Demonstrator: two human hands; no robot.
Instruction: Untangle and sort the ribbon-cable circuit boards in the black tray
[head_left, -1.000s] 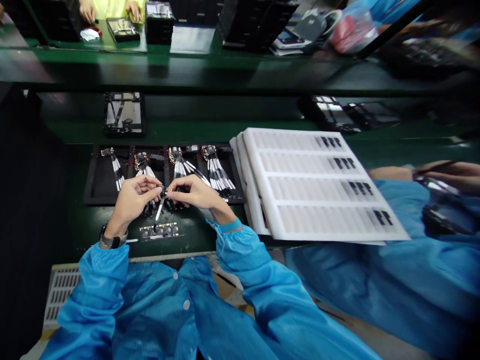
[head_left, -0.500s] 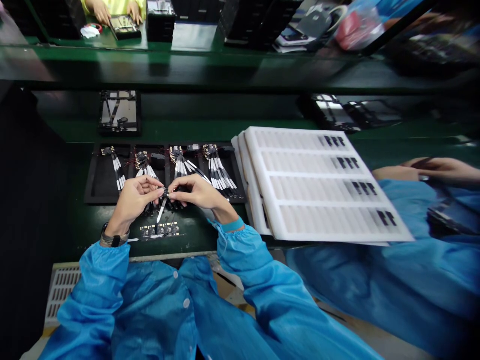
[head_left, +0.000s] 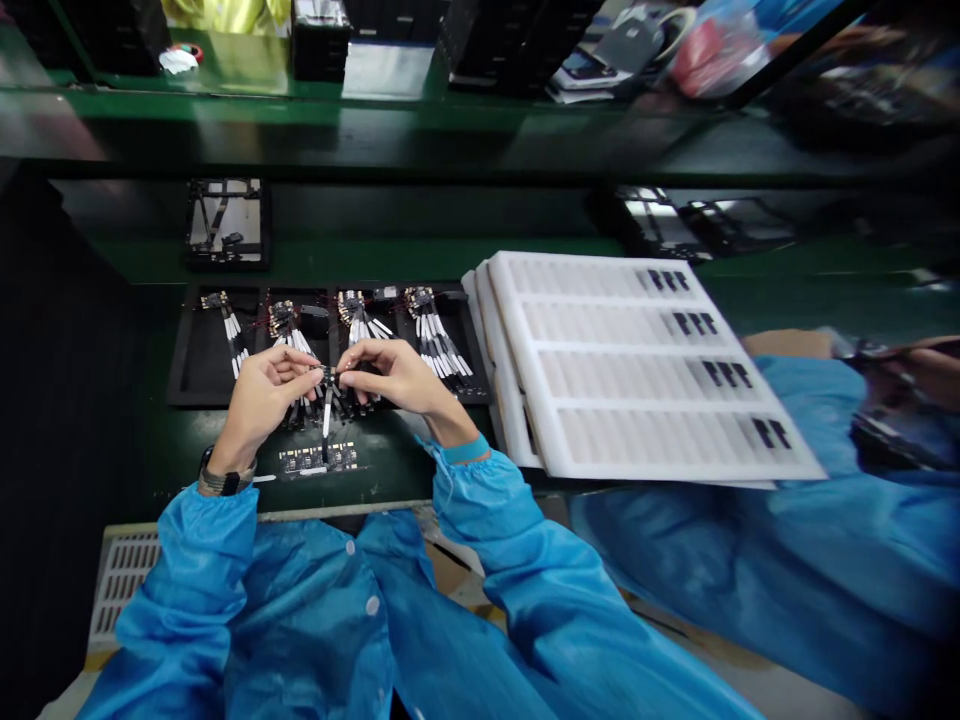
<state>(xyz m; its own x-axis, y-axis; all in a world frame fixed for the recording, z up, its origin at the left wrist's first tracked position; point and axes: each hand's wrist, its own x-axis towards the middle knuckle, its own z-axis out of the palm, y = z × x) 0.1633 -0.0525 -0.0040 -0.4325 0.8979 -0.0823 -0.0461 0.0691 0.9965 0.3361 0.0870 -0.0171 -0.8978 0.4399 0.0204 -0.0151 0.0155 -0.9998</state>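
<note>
Between my two hands is a small circuit board with a black-and-white flat cable (head_left: 327, 415) hanging down from it. The fingertips of my left hand (head_left: 262, 395) pinch its left side. My right hand (head_left: 394, 375) pinches the right side between thumb and finger. Below, on the green bench, lies a strip of small circuit boards (head_left: 318, 458); the cable's lower end reaches over it. Behind my hands is a black divided tray (head_left: 202, 350), its compartments holding bunches of similar boards with white-striped cables (head_left: 439, 335). My fingers partly hide the held board.
To the right, a stack of white foam trays (head_left: 645, 345) has several black pieces in its slots. A black device frame (head_left: 227, 222) sits at the back left; another frame (head_left: 664, 222) is at the back right. A blue-sleeved co-worker (head_left: 810, 400) sits at right.
The hanging cable has swung from a slant to nearly upright as my hands shifted slightly. Across the bench, the yellow-clad person's hands and the device they held have left view.
</note>
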